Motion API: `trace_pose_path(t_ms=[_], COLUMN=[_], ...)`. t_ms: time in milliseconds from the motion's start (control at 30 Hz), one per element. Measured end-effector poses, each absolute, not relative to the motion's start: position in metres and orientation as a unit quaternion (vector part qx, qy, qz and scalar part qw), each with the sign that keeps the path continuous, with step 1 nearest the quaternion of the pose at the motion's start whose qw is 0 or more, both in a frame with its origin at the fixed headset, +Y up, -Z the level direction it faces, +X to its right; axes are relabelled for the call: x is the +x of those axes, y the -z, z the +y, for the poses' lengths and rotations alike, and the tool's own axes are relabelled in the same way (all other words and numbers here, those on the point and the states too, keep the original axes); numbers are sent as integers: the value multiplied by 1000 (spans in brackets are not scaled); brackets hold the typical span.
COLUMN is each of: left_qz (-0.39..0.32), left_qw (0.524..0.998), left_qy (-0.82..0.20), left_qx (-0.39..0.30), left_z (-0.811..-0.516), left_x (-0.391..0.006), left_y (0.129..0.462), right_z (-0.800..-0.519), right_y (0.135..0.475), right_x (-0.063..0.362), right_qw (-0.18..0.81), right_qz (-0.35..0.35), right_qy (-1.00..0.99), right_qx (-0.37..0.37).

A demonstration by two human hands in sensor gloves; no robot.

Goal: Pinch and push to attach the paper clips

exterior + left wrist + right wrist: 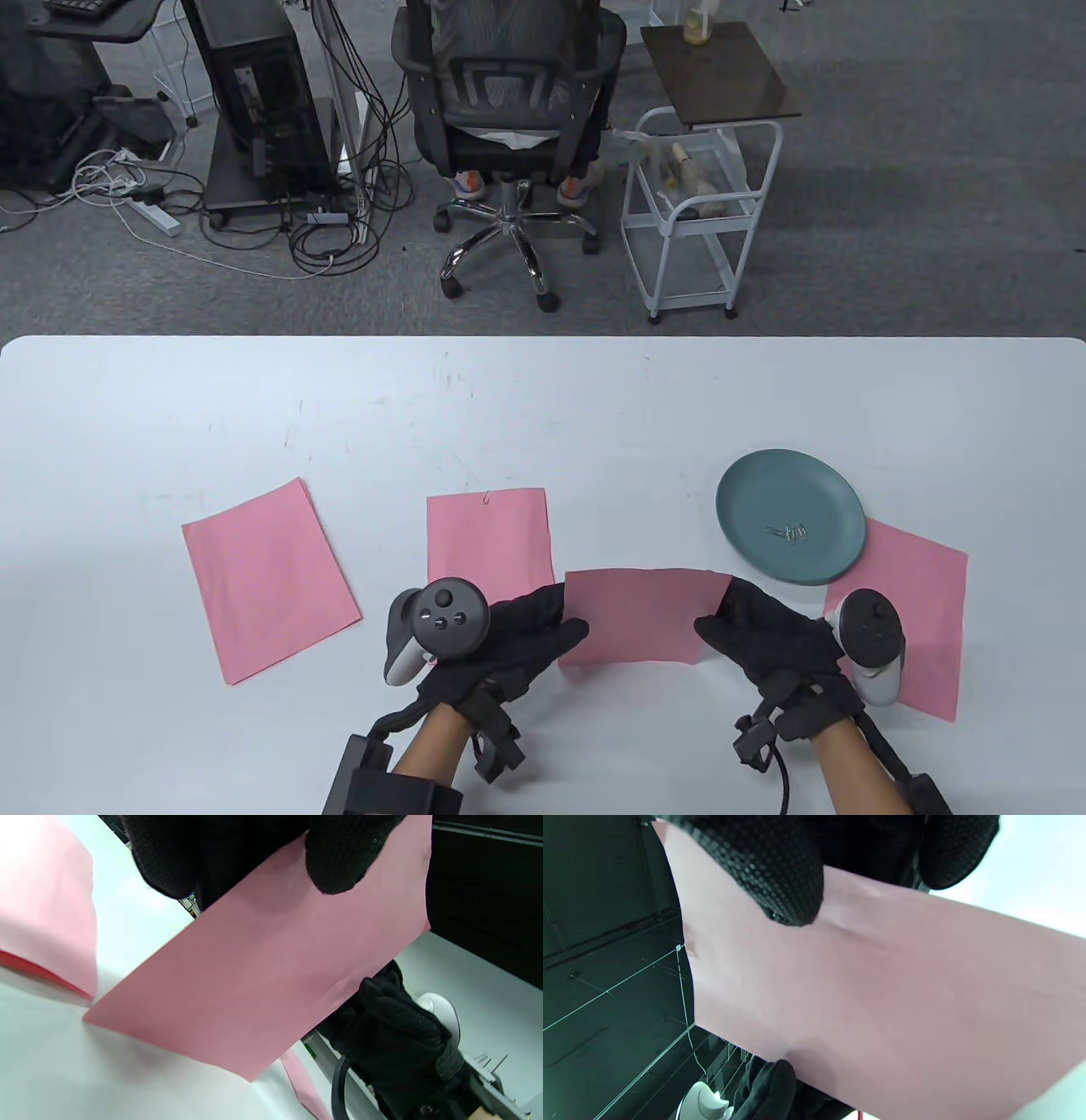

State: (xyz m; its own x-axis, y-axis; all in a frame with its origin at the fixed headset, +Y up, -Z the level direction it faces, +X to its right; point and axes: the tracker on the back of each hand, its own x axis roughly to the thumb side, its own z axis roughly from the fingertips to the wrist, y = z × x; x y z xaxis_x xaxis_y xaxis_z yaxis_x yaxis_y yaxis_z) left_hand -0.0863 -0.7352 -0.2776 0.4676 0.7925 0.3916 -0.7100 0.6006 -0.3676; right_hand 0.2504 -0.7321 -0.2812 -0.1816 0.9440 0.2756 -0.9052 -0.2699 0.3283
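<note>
You are holding the pink sheet (645,613) off the table between both hands, your left hand (501,647) pinching its left edge and your right hand (768,638) its right, long axis running side to side. The paper clips (791,533) are lying on the teal plate (747,492), beyond your right hand, which is the nearer.

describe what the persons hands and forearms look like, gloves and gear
Both the left hand and right hand wear black, dot-textured gloves. A grey-and-white controller-like tracker with dark buttons sits on the back of each. Black straps and boxy modules wrap the wrists, with a black cable by the right wrist. The forearms are bare.
</note>
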Motion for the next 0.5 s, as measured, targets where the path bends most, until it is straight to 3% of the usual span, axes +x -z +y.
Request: trace_pose_path(t_ms=[300, 500], left_qz=[-290, -290], left_qw=[847, 835], left_qy=[-441, -458], left_qx=[-64, -93], left_z=[-728, -739], left_x=[-82, -80], left_y=[274, 276], right_z=[-725, -735], right_y=[278, 283], right_x=[247, 250], right_qw=[620, 614], right_qz=[23, 61], right_qy=[-751, -754], right_qx=[228, 225])
